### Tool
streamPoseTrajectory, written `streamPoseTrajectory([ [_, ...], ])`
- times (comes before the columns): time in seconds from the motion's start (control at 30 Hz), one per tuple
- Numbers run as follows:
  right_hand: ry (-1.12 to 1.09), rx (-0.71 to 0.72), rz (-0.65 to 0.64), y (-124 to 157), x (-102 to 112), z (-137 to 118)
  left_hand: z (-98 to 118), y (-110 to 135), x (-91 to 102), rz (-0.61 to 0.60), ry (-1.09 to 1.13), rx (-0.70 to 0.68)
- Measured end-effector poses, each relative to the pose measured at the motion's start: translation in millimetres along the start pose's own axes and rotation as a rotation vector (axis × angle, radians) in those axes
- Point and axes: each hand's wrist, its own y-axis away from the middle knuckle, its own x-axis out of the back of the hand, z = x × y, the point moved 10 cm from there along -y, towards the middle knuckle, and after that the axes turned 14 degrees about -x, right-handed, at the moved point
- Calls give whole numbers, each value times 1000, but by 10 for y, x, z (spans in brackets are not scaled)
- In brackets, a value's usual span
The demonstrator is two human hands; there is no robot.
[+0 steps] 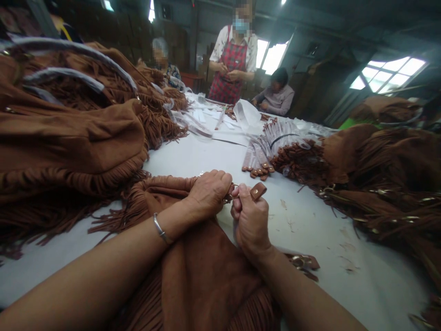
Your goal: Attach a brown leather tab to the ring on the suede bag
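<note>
I see my left hand (211,191) closed around the top edge of a brown fringed bag (203,271) lying on the white table (320,239), while my right hand (250,220) pinches a small brown strap tab (258,190) right beside it. Heaps of the same fringed bags (69,133) sit on both sides, a bundle of wrapped straps (268,147) lies farther back, and 3 other people work at the far end.

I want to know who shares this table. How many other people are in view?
3, all at the far end: a standing person in a red apron, a seated person to the right, another behind the left bag pile. More may be hidden.
</note>
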Motion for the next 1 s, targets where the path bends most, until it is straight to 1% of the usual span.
streamPoseTrajectory([
  [0.07, 76, 45, 18, 23, -6, -45, -32, 15, -19, -11, 34, 9],
  [0.1, 112, 42, 3, 11, -15, -73, -33, 21, -32, -17, 65, -8],
  [0.17, 203, -32, -92, -60, -50, -113, -21, 30, -36, -14, 135, -60],
  [0.23, 335, -167, -245, -152, -67, -114, -8, 37, -18, -10, 178, -102],
  [0.27, 410, -220, -301, -199, -31, -120, 1, 38, -8, -15, 188, -118],
  [0.3, 477, -259, -328, -252, 39, -133, 14, 38, -2, -25, 197, -133],
  [0.37, 564, -300, -322, -363, 220, -156, 53, 36, 1, -51, 223, -163],
  [0.4, 574, -301, -304, -410, 299, -166, 68, 35, 6, -56, 232, -172],
  [0.47, 562, -292, -300, -452, 365, -154, 85, 33, 20, -50, 224, -174],
  [0.57, 548, -269, -350, -405, 294, -120, 101, 32, 40, -22, 165, -169],
  [0.67, 590, -311, -423, -305, 229, -94, 122, 33, 49, -4, 112, -166],
  [0.77, 617, -356, -473, -230, 294, -131, 157, 37, 48, -18, 84, -184],
  [0.87, 602, -377, -490, -179, 385, -186, 212, 43, 37, -56, 99, -230],
  [0.93, 630, -383, -505, -134, 388, -186, 238, 43, 28, -83, 115, -252],
  [1.0, 697, -388, -529, -80, 345, -151, 240, 39, 18, -108, 118, -248],
])
